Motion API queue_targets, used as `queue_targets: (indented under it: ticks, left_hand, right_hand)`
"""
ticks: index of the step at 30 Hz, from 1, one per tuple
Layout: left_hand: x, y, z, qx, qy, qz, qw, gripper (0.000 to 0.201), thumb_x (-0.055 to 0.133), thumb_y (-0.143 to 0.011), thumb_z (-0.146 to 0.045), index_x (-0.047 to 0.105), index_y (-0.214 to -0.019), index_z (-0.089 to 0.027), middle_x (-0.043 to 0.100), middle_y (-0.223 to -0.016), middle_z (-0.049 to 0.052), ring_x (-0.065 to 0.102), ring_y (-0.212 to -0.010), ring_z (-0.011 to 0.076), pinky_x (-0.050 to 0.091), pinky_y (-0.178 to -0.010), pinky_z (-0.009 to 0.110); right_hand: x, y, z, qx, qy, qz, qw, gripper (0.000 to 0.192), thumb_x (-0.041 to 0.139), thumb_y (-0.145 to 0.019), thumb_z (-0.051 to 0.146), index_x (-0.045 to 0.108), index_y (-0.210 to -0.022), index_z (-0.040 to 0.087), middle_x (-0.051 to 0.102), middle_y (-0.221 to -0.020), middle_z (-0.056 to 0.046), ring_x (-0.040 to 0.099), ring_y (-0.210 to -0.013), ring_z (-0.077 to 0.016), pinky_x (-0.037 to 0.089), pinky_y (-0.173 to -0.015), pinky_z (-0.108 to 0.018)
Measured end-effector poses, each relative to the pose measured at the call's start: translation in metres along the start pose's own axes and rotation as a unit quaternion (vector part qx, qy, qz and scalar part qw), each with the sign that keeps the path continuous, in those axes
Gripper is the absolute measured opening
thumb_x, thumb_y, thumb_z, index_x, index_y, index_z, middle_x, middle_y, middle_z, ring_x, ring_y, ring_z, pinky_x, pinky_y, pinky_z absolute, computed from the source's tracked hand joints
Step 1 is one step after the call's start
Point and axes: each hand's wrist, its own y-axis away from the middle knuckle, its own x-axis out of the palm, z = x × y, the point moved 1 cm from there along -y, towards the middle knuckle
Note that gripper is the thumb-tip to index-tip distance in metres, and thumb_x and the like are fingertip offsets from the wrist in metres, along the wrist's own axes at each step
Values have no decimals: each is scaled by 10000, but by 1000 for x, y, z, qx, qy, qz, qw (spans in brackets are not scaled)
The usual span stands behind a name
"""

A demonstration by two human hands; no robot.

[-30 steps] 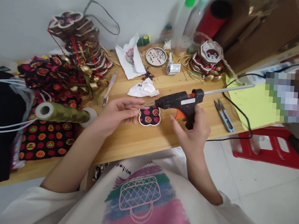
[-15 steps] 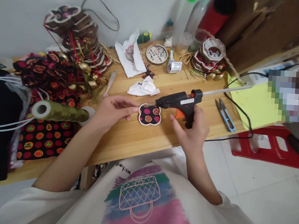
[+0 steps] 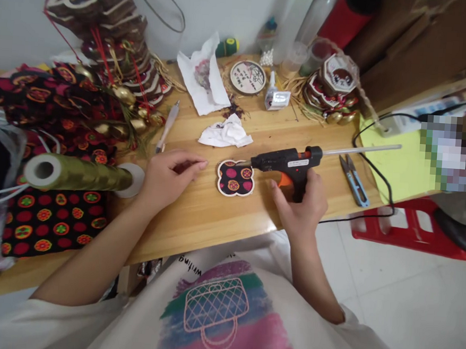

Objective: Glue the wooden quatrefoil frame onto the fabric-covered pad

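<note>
My right hand (image 3: 303,208) grips the handle of a black and orange hot glue gun (image 3: 287,162), whose nozzle points left at a small lobed patch of dark floral fabric (image 3: 235,178) lying flat on the wooden table (image 3: 214,216). A glue stick pokes out of the gun's back toward the right. My left hand (image 3: 168,176) rests on the table a short way left of the patch, fingers loosely curled, holding nothing.
A spool of olive ribbon (image 3: 79,173) and floral cloth (image 3: 54,215) lie at the left. Stacked ornaments (image 3: 107,38), crumpled tissue (image 3: 226,133), a pen (image 3: 166,127), snips (image 3: 354,179), a yellow sheet (image 3: 397,164) and the gun's black cord (image 3: 372,173) surround the work spot. A red stool (image 3: 408,234) stands right.
My left hand let go of the fabric patch and drew back to the left. The glue gun's nozzle has come down closer to the patch's upper right edge.
</note>
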Motion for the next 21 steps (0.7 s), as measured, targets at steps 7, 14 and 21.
queue_targets:
  ticks: [7, 14, 21]
  left_hand:
    - [-2, 3, 0, -29, 26, 27, 999, 170, 673, -761, -347, 735, -785, -191, 713, -688, 4, 571, -518, 91, 455, -529, 206]
    - [-1, 6, 8, -7, 15, 34, 999, 257, 601, -838, -312, 733, -1021, -191, 722, -764, 11, 586, -587, 100, 465, -588, 213]
    - [-3, 6, 12, 10, -18, 27, 999, 252, 578, -866, -337, 731, -1031, -225, 653, -706, -10, 521, -558, 103, 427, -578, 231]
  right_hand:
    - [0, 3, -2, -23, 30, -34, 999, 511, 683, -786, 491, 522, -1167, 191, 596, -822, -28, 601, -679, -177, 499, -583, -302]
    - [-3, 1, 0, -32, 20, -44, 998, 431, 687, -779, 400, 553, -1123, 179, 589, -783, -15, 579, -645, -163, 465, -555, -278]
    - [-3, 2, -1, -49, 40, -32, 997, 373, 644, -786, 424, 575, -1053, 173, 601, -753, -15, 582, -622, -159, 458, -541, -275]
